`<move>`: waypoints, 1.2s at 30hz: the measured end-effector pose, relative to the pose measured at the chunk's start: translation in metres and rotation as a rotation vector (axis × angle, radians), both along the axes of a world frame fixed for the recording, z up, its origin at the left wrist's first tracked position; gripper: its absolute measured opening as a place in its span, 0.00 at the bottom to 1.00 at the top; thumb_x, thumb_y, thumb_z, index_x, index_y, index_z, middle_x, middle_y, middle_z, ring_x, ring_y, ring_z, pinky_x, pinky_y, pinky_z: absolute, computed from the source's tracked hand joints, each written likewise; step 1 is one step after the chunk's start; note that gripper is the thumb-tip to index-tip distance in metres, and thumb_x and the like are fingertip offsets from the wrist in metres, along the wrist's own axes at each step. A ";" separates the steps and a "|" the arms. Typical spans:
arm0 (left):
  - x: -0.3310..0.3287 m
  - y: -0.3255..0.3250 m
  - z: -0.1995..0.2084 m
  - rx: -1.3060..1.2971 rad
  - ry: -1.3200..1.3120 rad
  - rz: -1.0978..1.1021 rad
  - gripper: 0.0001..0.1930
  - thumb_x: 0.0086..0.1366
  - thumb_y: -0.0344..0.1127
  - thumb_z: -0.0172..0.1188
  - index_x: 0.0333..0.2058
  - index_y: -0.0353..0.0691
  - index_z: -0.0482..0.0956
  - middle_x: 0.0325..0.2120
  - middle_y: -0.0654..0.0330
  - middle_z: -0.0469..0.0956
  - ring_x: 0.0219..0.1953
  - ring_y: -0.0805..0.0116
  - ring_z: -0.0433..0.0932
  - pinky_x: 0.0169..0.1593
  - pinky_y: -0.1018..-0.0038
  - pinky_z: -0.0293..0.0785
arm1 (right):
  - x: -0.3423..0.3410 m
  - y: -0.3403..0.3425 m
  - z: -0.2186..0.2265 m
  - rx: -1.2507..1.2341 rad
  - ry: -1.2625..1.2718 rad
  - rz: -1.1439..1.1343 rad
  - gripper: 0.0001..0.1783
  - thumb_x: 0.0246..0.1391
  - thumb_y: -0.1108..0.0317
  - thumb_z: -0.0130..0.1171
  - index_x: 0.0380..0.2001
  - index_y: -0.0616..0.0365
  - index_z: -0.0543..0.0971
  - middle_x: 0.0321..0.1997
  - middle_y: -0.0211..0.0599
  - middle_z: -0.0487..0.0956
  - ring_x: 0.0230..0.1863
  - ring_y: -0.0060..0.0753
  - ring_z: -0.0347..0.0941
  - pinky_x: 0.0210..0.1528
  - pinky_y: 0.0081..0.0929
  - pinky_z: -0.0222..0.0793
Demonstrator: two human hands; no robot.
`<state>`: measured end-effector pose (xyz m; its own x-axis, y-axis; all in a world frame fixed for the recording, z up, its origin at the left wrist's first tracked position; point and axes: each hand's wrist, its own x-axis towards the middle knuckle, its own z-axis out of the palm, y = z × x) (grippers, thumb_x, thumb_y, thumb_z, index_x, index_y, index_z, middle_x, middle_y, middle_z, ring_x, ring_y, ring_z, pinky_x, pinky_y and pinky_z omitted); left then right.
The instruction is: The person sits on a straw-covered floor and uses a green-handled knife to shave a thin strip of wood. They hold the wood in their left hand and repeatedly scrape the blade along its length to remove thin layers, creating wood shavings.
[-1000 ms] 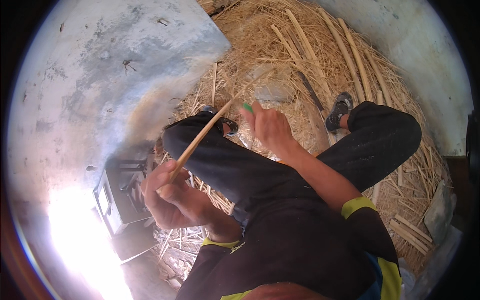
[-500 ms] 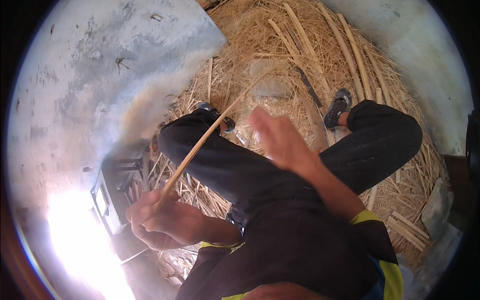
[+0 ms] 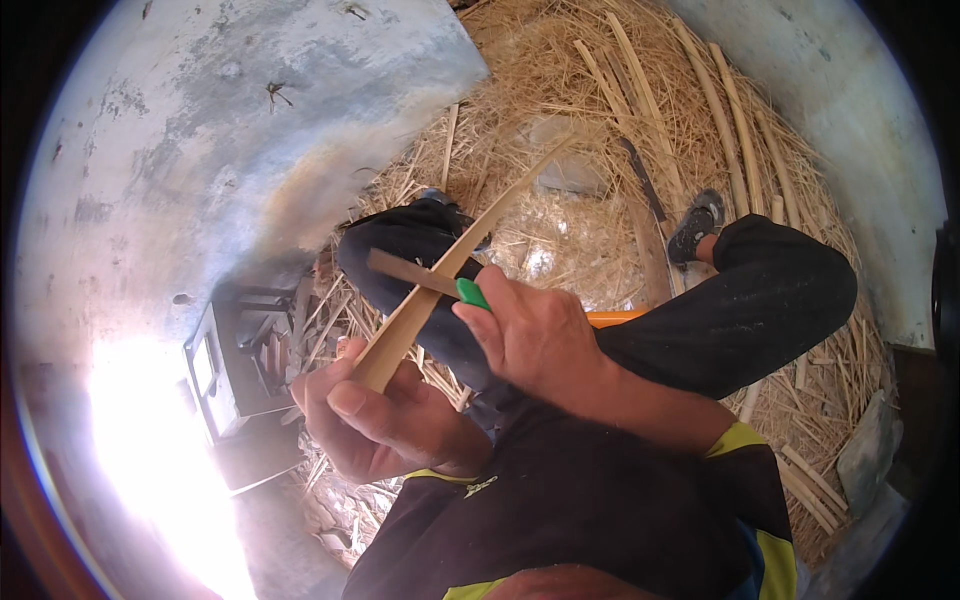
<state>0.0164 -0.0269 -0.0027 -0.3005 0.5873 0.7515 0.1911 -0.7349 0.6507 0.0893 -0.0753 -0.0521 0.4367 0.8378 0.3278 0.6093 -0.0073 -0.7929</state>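
Note:
My left hand (image 3: 395,415) pinches the near end of a long, flat bamboo strip (image 3: 397,335), which slants away to the upper right over my lap. Closed around the green handle of a knife (image 3: 412,272), my right hand (image 3: 545,340) is just right of the strip. The knife's blade lies across the strip a little beyond my left fingers and points left. Whether its edge bites into the strip I cannot tell.
Straw-like shavings (image 3: 520,75) cover the floor between my legs and the walls. Long bamboo pieces (image 3: 740,125) lie at the far right, beside a dark, narrow bar (image 3: 643,185). An orange edge (image 3: 615,318) shows by my right thigh. A dark open box (image 3: 225,365) stands at left.
A green-handled knife now shows in my right hand, which was blurred before, and its blade has come across the strip. My left hand has shifted right and turned the strip's broad face up.

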 end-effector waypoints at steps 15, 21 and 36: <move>-0.005 0.004 -0.004 0.050 0.068 0.026 0.20 0.67 0.42 0.50 0.28 0.26 0.75 0.20 0.56 0.71 0.14 0.78 0.66 0.14 0.87 0.53 | 0.012 -0.008 0.006 -0.070 -0.022 0.020 0.17 0.64 0.56 0.47 0.31 0.60 0.69 0.12 0.48 0.71 0.16 0.55 0.72 0.18 0.46 0.66; -0.014 0.013 -0.006 0.044 0.092 0.058 0.20 0.68 0.42 0.49 0.28 0.26 0.74 0.20 0.56 0.70 0.13 0.78 0.64 0.13 0.86 0.50 | 0.026 0.006 -0.029 -0.236 -0.125 -0.100 0.20 0.65 0.52 0.45 0.30 0.59 0.68 0.11 0.45 0.72 0.15 0.51 0.73 0.17 0.43 0.68; -0.006 0.015 -0.011 0.186 0.186 0.206 0.19 0.66 0.41 0.50 0.30 0.25 0.75 0.23 0.55 0.72 0.12 0.76 0.66 0.12 0.85 0.55 | 0.048 0.004 -0.053 -0.222 -0.079 -0.069 0.19 0.65 0.56 0.43 0.32 0.63 0.71 0.14 0.53 0.73 0.20 0.59 0.73 0.23 0.49 0.67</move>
<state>0.0099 -0.0114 -0.0134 -0.2464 0.3758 0.8933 0.4511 -0.7713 0.4489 0.1370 -0.0711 -0.1050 0.4754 0.8623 0.1741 0.6612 -0.2197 -0.7173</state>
